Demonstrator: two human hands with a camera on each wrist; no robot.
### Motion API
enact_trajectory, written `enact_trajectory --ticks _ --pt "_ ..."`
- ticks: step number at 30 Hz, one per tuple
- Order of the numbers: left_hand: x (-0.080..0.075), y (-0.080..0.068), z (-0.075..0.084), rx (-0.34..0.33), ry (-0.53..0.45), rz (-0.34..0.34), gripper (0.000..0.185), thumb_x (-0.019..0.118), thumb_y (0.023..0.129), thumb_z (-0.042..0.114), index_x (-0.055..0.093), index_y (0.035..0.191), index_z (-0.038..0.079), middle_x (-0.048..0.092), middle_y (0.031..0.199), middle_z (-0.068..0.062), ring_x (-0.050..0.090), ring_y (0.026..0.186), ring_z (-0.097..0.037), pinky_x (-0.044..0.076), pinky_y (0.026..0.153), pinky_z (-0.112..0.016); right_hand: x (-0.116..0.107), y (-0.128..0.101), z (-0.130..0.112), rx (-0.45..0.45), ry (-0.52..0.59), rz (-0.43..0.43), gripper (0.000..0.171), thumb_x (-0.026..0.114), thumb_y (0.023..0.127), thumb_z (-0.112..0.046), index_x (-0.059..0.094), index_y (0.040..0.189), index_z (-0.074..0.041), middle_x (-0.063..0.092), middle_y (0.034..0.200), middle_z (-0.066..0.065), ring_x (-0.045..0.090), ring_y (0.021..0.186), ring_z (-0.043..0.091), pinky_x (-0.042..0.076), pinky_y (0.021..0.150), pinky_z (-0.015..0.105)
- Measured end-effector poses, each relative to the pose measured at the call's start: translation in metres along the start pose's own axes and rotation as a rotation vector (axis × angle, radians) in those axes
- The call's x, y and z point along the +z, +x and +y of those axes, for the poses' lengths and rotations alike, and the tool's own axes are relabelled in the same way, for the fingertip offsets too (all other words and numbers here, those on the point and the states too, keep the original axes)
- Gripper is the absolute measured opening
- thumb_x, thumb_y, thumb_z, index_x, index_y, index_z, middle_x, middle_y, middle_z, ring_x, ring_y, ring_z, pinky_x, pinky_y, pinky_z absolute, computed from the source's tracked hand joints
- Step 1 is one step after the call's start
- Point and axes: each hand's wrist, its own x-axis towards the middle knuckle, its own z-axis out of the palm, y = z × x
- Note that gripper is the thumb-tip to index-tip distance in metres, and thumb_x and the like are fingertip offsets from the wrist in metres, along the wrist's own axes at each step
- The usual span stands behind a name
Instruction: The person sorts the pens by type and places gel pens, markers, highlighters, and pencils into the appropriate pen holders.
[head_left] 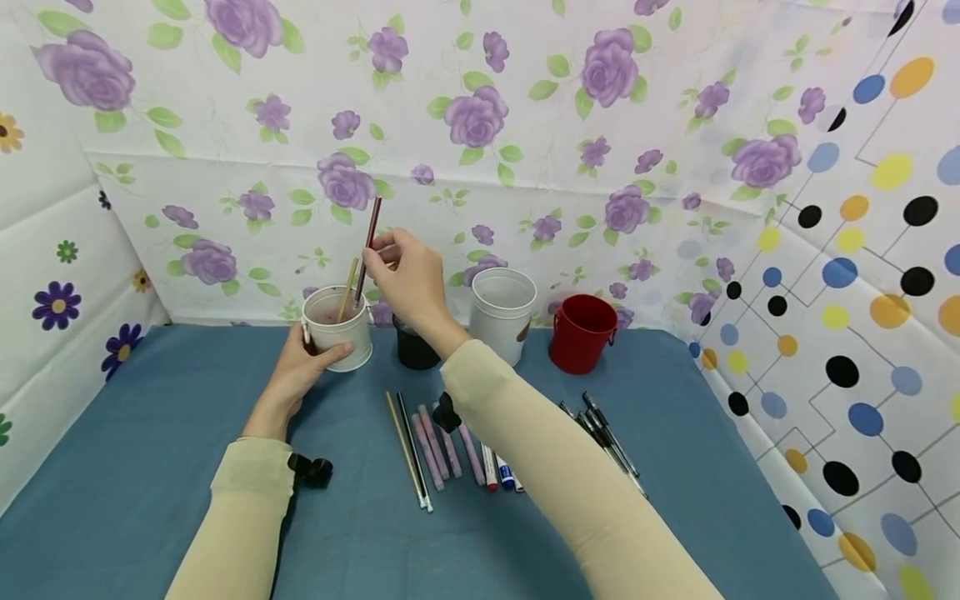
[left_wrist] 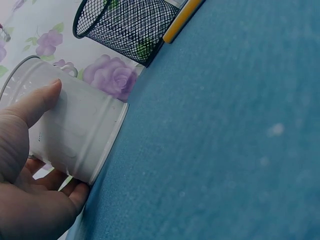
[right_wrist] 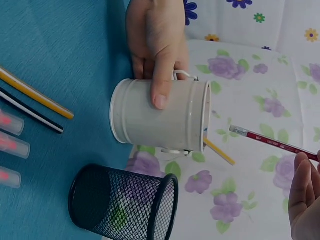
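Observation:
My left hand [head_left: 300, 371] [left_wrist: 25, 165] [right_wrist: 156, 45] grips a small white bucket [head_left: 339, 327] [left_wrist: 75, 125] [right_wrist: 160, 116] standing on the blue table [head_left: 150, 467]. A yellow pencil [head_left: 347, 289] [right_wrist: 219, 151] leans inside the bucket. Above its rim my right hand [head_left: 405, 271] [right_wrist: 305, 200] pinches a dark red pencil [head_left: 368, 248] [right_wrist: 270, 142], whose eraser end points down toward the opening. A black mesh cup [head_left: 416, 348] [left_wrist: 125, 25] [right_wrist: 122, 205] stands just right of the bucket.
A taller white cup [head_left: 502, 312] and a red bucket [head_left: 582, 332] stand along the back. Pencils, pink highlighters [head_left: 435, 442] and markers lie in a row before me, black pens [head_left: 607, 433] to the right. Floral walls close in the back and sides.

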Motion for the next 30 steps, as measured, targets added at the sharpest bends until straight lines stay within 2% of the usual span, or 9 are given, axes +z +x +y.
enact_trajectory --ticks 10,20,30 --pt "-0.001 -0.001 -0.002 -0.019 0.008 0.004 0.108 0.080 0.098 0.038 0.006 0.170 0.009 0.021 0.171 -0.022 0.028 0.156 -0.042 0.028 0.126 -0.060 0.015 0.004 0.008 0.046 0.045 0.009 0.012 0.072 0.104 -0.019 0.073 0.108 -0.007 0.080 0.096 0.007 0.073 0.073 0.010 0.056 0.066 0.018" --pt "-0.003 0.004 -0.005 -0.009 -0.013 -0.008 0.106 0.079 0.099 0.034 0.004 0.171 0.011 0.020 0.172 -0.020 0.026 0.157 -0.040 0.026 0.127 -0.059 0.031 0.003 0.014 0.090 -0.017 -0.028 0.015 0.071 0.105 -0.022 0.073 0.111 -0.008 0.079 0.104 0.005 0.075 0.089 0.014 0.056 0.075 0.017" --pt "-0.003 0.005 -0.006 -0.018 -0.019 -0.006 0.102 0.077 0.100 0.030 0.006 0.170 0.010 0.020 0.172 -0.021 0.027 0.156 -0.040 0.026 0.127 -0.058 0.041 -0.003 0.018 0.131 0.000 -0.080 0.013 0.069 0.107 -0.021 0.071 0.111 -0.009 0.079 0.100 0.008 0.073 0.071 0.010 0.054 0.063 0.017"
